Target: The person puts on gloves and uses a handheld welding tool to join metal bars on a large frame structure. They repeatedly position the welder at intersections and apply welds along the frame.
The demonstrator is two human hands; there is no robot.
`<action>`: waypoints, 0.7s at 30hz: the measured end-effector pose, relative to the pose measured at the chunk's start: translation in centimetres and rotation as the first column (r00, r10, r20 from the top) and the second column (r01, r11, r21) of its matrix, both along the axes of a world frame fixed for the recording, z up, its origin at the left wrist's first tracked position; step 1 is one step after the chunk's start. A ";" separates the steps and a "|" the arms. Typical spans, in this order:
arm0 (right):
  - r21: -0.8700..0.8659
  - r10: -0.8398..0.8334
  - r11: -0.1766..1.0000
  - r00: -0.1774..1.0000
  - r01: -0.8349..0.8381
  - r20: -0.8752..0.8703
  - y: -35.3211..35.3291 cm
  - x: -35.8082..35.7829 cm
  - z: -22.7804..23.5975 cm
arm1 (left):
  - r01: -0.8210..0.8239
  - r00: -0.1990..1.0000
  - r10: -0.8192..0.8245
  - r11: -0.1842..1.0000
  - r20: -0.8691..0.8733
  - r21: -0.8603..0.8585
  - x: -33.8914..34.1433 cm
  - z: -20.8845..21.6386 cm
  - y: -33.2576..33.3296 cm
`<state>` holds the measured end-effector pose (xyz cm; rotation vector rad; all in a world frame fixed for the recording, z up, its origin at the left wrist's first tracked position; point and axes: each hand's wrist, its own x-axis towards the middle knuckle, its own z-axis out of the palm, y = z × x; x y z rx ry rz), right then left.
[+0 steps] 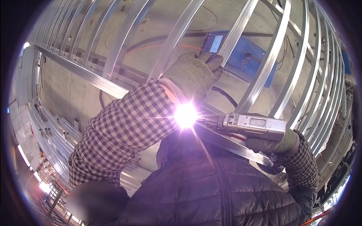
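My left hand (194, 73), in a grey-green glove, closes over a shiny square metal bar (239, 28), its fingers at the bar's far side. My right hand (273, 145), gloved alike, is wrapped around the grip of a silver handheld welding gun (256, 126). The gun's nozzle points left, and a glaring white-violet weld light (186, 115) burns at its tip, just below my left wrist. The glare hides the joint there. Under it runs a metal rail (235, 147) of the frame, which the slanting bars meet.
Parallel metal bars (117, 41) of the frame spread across left and right, with gaps between them. A blue machine with a small screen (215, 44) stands beyond the bars. An orange cable (162, 46) lies on the concrete floor. More metal profiles (56, 139) are stacked at the left.
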<state>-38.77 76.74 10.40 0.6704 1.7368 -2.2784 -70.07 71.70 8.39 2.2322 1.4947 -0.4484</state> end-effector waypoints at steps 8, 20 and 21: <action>-0.019 -0.013 1.000 0.999 0.013 0.030 0.1 -0.3 0.8 | -0.016 1.000 0.016 1.000 0.013 -0.001 0.1 0.2 0.0; 0.093 -0.011 0.995 0.997 0.018 -0.077 -0.3 0.2 -0.3 | -0.030 1.000 0.030 0.998 -0.008 -0.048 0.3 1.3 0.2; 0.092 -0.016 0.995 0.997 0.024 -0.077 -0.4 0.2 -0.3 | -0.017 1.000 0.015 0.999 -0.028 -0.050 0.4 1.4 0.2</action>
